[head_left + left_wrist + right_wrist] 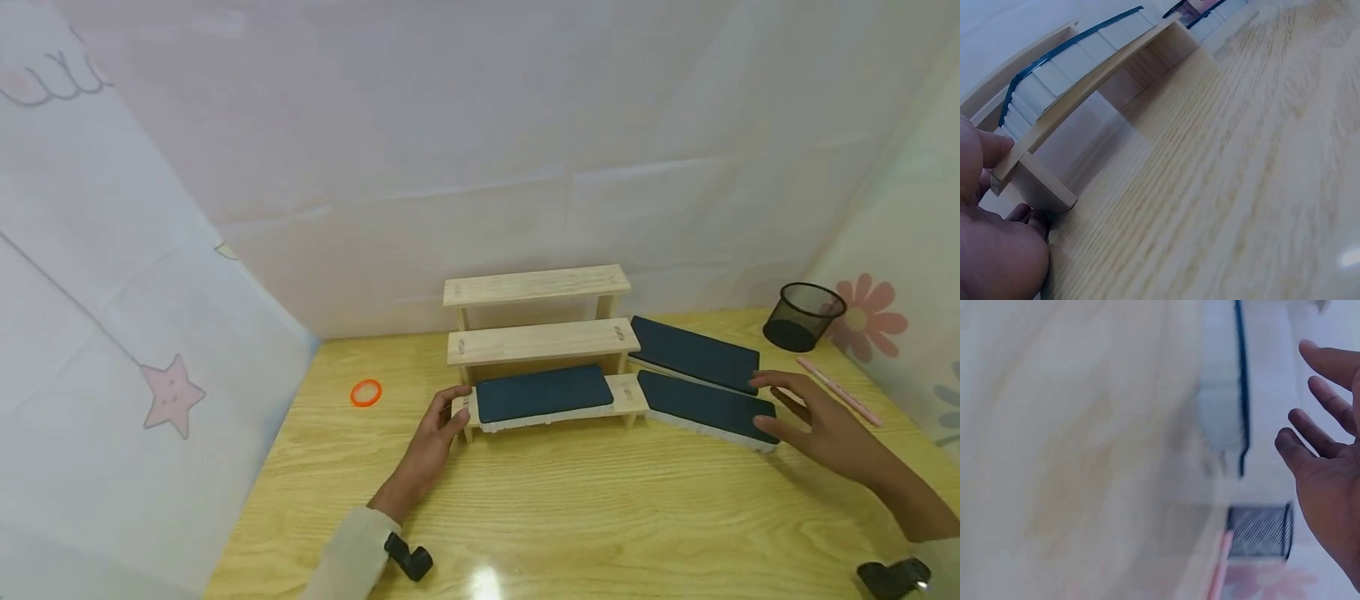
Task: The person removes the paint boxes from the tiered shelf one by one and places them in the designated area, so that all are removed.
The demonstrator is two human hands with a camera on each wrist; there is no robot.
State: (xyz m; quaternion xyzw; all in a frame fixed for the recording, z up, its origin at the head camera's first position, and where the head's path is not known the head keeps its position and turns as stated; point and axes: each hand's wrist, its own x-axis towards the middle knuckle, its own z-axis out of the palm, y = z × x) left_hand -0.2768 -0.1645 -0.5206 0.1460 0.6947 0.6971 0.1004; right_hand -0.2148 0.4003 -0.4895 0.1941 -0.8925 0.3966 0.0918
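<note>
A pale wooden three-step rack stands near the back wall. On its lowest step lies a flat block with a dark blue top and white ribbed sides. My left hand grips the left end of that step; in the left wrist view the thumb and fingers are at the board's end and beside its leg. Two similar blue-topped blocks, a front one and a rear one, lie on the table to the right. Over their right ends hovers my right hand, fingers spread, holding nothing.
A black mesh cup stands at the back right, with a pink stick lying before it. An orange ring is on the wooden table, left of the rack. Printed cloth walls close off the back and sides.
</note>
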